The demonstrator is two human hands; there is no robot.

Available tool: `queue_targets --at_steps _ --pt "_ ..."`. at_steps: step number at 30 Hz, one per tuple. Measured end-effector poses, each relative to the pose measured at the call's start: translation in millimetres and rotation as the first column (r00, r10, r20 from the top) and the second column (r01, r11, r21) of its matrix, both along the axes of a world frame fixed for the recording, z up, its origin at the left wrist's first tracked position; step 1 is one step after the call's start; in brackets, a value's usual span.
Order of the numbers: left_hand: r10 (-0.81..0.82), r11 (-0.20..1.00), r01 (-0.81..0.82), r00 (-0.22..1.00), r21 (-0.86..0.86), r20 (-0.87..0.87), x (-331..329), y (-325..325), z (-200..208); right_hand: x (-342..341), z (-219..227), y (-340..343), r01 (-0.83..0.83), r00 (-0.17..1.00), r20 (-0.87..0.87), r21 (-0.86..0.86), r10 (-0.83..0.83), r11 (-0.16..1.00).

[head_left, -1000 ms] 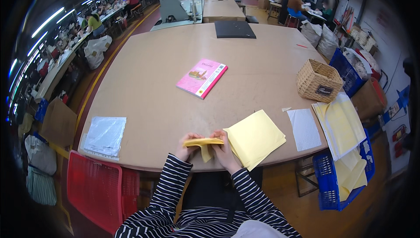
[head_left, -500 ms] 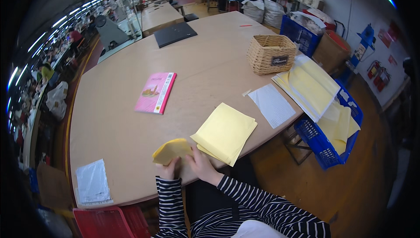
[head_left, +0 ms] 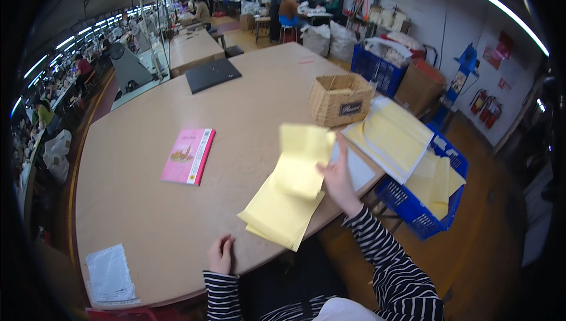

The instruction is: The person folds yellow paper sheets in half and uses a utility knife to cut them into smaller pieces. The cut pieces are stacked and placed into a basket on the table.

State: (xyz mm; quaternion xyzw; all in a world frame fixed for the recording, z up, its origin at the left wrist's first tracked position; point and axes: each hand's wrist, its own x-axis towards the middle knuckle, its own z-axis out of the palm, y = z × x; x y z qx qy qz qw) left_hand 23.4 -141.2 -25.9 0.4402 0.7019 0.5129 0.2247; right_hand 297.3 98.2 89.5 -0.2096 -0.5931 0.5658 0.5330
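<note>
My right hand (head_left: 339,180) is raised over the table's right side, pinching a creased piece of yellow paper (head_left: 300,170) by its right edge. Slightly blurred, that paper hangs over a small stack of yellow sheets (head_left: 280,218) lying near the table's front edge and hides part of it. My left hand (head_left: 220,254) rests at the front edge, left of the stack. It holds nothing, its fingers loosely bent. Beyond the paper stands a wicker basket (head_left: 339,105). Behind my right hand lies a white printed sheet (head_left: 358,169), partly covered.
A pink book (head_left: 187,157) lies left of centre on the brown table (head_left: 135,215), a black flat board (head_left: 213,75) farther back. Plastic-wrapped papers (head_left: 110,274) sit at the front left corner. Yellow sheets (head_left: 392,138) overhang the right edge above a blue crate (head_left: 421,226).
My right hand has moved right and away from me, carrying the yellow paper off from my left hand. My left hand has let go and lowered to the table edge. The view has shifted.
</note>
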Motion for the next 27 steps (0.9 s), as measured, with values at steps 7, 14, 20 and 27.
queue_targets --at_steps 7,14,20,27 --pt "0.152 0.983 -0.109 0.936 0.149 -0.319 11 4 -6 48 69 225 0.608 0.78 0.11 0.105 -0.616 0.787" --pt "0.12 0.991 -0.099 0.954 0.091 -0.275 10 4 3 30 72 313 0.802 0.597 0.201 -0.111 -0.777 0.587" --pt "0.116 0.993 -0.104 0.956 0.058 -0.269 9 1 9 32 43 366 0.811 0.584 0.371 -0.225 -0.722 0.54" --pt "0.1 0.995 -0.093 0.953 0.04 -0.287 8 3 5 27 27 401 0.902 0.349 0.601 -0.006 -0.719 0.432"
